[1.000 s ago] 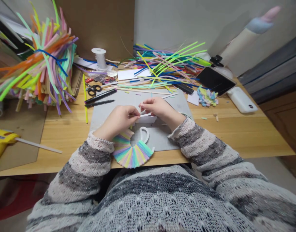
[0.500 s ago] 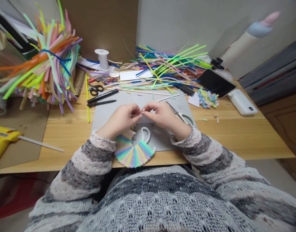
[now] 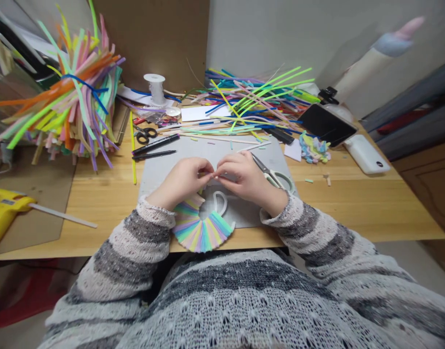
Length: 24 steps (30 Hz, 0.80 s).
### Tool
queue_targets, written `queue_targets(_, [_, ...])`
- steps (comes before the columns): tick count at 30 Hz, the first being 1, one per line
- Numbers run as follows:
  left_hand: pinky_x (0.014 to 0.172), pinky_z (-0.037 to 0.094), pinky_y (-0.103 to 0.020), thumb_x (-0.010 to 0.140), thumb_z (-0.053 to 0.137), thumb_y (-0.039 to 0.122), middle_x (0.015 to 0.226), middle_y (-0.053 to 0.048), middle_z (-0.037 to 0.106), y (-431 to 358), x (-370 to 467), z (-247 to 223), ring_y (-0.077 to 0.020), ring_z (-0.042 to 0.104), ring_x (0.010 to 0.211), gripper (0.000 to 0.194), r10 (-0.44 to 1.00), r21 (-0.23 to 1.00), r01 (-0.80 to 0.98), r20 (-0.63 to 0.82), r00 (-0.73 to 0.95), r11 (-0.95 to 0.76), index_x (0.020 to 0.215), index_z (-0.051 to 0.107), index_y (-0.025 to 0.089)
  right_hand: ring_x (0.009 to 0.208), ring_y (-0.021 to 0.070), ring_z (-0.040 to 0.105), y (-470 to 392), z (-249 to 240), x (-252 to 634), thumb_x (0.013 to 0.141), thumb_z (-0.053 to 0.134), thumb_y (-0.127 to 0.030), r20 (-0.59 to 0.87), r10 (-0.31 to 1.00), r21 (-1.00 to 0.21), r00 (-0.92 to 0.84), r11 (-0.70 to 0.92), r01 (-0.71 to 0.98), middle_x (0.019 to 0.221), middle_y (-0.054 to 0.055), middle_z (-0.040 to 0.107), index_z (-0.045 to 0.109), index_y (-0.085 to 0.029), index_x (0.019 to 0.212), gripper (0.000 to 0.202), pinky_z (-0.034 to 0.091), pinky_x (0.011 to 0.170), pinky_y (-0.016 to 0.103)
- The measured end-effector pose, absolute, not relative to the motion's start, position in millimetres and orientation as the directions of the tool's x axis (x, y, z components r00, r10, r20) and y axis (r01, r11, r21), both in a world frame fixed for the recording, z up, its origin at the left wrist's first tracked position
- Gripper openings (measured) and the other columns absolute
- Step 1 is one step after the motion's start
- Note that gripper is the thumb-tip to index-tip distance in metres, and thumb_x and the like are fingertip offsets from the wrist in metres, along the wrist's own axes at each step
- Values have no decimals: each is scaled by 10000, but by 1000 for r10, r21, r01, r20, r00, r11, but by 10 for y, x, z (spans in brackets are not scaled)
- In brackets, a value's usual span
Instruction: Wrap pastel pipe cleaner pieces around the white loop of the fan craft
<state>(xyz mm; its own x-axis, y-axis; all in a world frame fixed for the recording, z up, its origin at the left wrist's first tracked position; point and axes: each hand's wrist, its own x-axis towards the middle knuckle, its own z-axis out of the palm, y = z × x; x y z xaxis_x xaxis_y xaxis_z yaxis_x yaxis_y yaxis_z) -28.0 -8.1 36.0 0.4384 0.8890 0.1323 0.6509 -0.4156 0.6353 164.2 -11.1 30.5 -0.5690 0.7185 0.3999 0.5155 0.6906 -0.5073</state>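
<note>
My left hand (image 3: pixel 189 175) and my right hand (image 3: pixel 240 175) meet fingertip to fingertip over the grey mat (image 3: pixel 160 174). Both are closed in a pinch, and whatever sits between the tips is too small and too covered to name. Just below them lies a curved, fan-like piece of pastel pipe cleaners (image 3: pixel 203 232) in stripes of blue, green, yellow, pink and purple. A white pipe-cleaner loop (image 3: pixel 223 206) sticks up at its right end, while my left hand and wrist partly cover its upper left. Silver scissors with pale handles (image 3: pixel 273 173) rest beside my right hand.
A thick bundle of coloured pipe cleaners (image 3: pixel 73 97) stands at the left, above a yellow glue gun (image 3: pixel 11 211). Loose pipe cleaners (image 3: pixel 255 97) pile up at the back, near a white spool (image 3: pixel 157 89). Black pens (image 3: pixel 155 145), a phone (image 3: pixel 327 123) and a white device (image 3: pixel 368 154) lie around.
My right hand has turned slightly, its fingers bending more and the knuckles rising. The fingertips of both hands stay together, and the whole view has shifted a little.
</note>
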Motion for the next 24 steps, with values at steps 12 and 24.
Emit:
queue_targets(12, [632, 410, -253, 782, 584, 231, 754, -24, 693, -84, -276, 374, -148, 604, 692, 114, 888, 623, 661, 126, 443, -418, 802, 673, 163, 958, 191, 576, -119, 102, 1635, 852, 605, -299, 438, 731, -652, -524, 659, 375, 971, 59, 624, 638, -209, 827, 99, 380, 888, 374])
queue_targets(24, [690, 437, -280, 781, 555, 222, 831, -44, 659, -102, -279, 387, -171, 591, 774, 119, 859, 624, 631, 134, 495, -461, 845, 631, 157, 690, 156, 536, -82, -8, 1600, 805, 642, -320, 298, 844, -588, -447, 531, 610, 741, 20, 616, 604, -176, 773, 152, 337, 633, 267])
